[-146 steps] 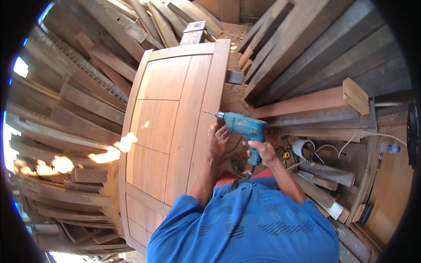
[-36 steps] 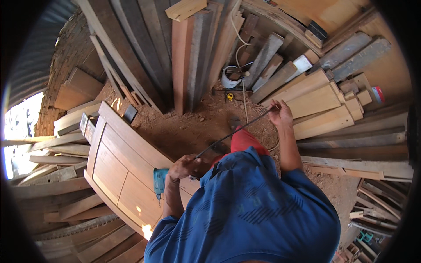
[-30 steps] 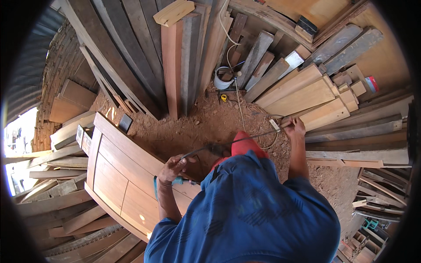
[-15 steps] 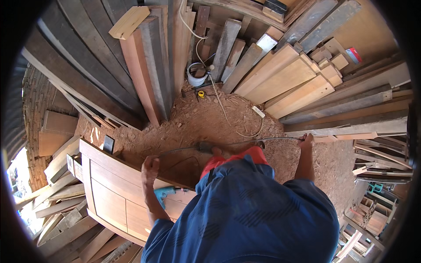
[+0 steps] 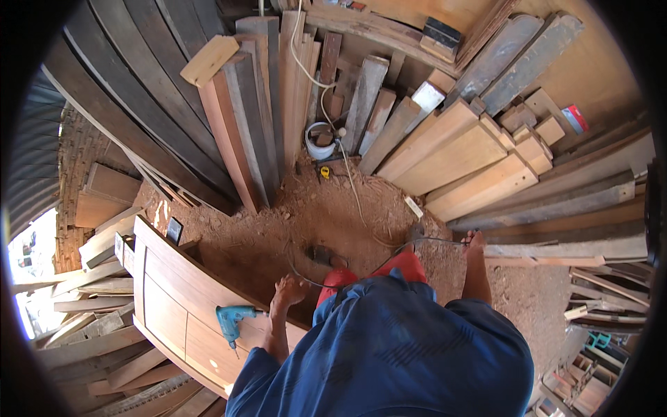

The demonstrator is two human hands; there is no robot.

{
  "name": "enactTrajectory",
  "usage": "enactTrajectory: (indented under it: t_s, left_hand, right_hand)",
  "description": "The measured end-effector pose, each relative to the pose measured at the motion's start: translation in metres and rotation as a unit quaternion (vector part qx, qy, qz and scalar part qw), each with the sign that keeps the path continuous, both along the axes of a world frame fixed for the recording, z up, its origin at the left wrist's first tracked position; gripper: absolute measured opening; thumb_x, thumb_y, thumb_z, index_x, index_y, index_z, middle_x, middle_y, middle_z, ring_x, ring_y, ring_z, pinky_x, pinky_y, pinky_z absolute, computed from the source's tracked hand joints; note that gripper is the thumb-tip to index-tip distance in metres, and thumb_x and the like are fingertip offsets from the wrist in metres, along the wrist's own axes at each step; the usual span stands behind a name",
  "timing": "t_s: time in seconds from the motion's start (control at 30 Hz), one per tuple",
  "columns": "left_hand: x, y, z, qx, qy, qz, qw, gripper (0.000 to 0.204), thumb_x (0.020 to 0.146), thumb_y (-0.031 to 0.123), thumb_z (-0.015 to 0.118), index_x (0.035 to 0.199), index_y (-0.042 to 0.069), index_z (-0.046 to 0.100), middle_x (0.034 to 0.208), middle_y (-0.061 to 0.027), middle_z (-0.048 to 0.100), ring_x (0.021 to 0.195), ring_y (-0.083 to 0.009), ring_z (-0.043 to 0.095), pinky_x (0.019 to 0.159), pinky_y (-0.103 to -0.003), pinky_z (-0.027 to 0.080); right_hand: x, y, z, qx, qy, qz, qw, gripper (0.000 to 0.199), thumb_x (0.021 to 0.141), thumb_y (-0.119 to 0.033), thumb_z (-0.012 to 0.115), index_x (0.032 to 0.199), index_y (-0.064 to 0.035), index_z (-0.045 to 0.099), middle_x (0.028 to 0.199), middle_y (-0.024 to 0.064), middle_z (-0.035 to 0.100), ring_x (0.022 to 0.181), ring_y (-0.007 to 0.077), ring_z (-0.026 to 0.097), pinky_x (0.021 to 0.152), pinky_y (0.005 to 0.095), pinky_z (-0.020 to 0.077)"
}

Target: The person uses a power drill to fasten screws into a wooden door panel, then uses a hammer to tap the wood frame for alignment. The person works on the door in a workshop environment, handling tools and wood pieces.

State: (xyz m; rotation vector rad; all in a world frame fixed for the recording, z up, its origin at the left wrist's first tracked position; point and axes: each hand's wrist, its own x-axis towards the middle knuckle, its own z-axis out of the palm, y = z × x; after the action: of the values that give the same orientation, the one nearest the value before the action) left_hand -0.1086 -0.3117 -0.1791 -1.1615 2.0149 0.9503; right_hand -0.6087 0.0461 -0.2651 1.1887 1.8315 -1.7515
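A wooden panel (image 5: 163, 295) lies at the person's left, a teal drill (image 5: 228, 320) resting on it. The left hand (image 5: 286, 293), fingers loosely open, is near the panel's edge. The right hand (image 5: 474, 247) grips a thin dark cord (image 5: 425, 239), which sags in a curve between the hands.

White bucket (image 5: 319, 153) on floor (image 5: 330, 222), brown pieces (image 5: 324, 139) inside; yellow tape measure (image 5: 324, 172) just beside it. Pale planks (image 5: 455, 156) stacked at right, small red-and-white pack (image 5: 575, 119) near them. Dark beams (image 5: 142, 97), upper left.
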Motion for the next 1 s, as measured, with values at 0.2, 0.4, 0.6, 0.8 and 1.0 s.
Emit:
enactTrajectory:
  t_s: [0.2, 0.4, 0.6, 0.8, 1.0]
  left_hand:
    - [-0.009, 0.076, -0.048, -0.009, 0.056, 0.092, 0.994, 0.03, 0.093, 0.035, 0.058, 0.104, 0.011, 0.072, 0.112, -0.02, 0.069, 0.109, -0.0381, 0.065, 0.093, -0.048, 0.051]
    - [-0.064, 0.183, -0.126, 0.057, -0.038, 0.121, 0.99, 0.058, 0.094, 0.047, 0.052, 0.136, 0.007, 0.049, 0.125, -0.0289, 0.06, 0.119, -0.0438, 0.058, 0.099, -0.048, 0.048]
    - [-0.162, 0.199, -0.115, 0.156, -0.108, 0.062, 0.98, 0.08, 0.095, 0.059, 0.048, 0.156, 0.015, 0.021, 0.152, -0.0353, 0.026, 0.132, -0.0546, 0.041, 0.107, -0.058, 0.039]
    - [-0.194, 0.182, -0.145, 0.125, -0.187, 0.04, 0.974, 0.093, 0.087, 0.06, 0.057, 0.159, 0.022, 0.013, 0.15, -0.0472, 0.013, 0.133, -0.0649, 0.031, 0.107, -0.064, 0.035]
    - [-0.211, 0.155, -0.177, -0.04, -0.164, 0.056, 0.984, 0.082, 0.083, 0.047, 0.063, 0.154, 0.02, 0.032, 0.144, -0.0476, 0.027, 0.126, -0.0614, 0.04, 0.102, -0.065, 0.039]
  right_hand:
    - [-0.098, -0.015, -0.104, -0.136, -0.015, 0.2, 0.97, 0.023, 0.098, -0.02, 0.048, 0.085, -0.0067, 0.062, 0.069, 0.0055, 0.061, 0.051, 0.0141, 0.051, 0.048, 0.0299, 0.0444]
    - [-0.084, -0.056, -0.117, 0.067, 0.025, 0.552, 0.831, 0.026, 0.094, -0.024, 0.055, 0.088, 0.0003, 0.064, 0.062, 0.0072, 0.063, 0.043, 0.0142, 0.053, 0.041, 0.0311, 0.0397]
    - [-0.078, -0.003, -0.222, 0.229, 0.027, 0.715, 0.66, 0.02, 0.093, -0.019, 0.059, 0.103, -0.0021, 0.063, 0.072, 0.0132, 0.068, 0.065, 0.0264, 0.07, 0.048, 0.0367, 0.0506]
    - [-0.084, -0.005, -0.258, 0.288, 0.065, 0.682, 0.669, 0.017, 0.086, -0.012, 0.062, 0.102, -0.0073, 0.064, 0.092, 0.0153, 0.069, 0.082, 0.0295, 0.071, 0.066, 0.0386, 0.056]
    - [-0.096, -0.048, -0.334, 0.327, -0.047, 0.763, 0.555, 0.034, 0.083, -0.023, 0.065, 0.114, -0.0096, 0.068, 0.109, 0.0231, 0.069, 0.105, 0.037, 0.067, 0.087, 0.0458, 0.0547]
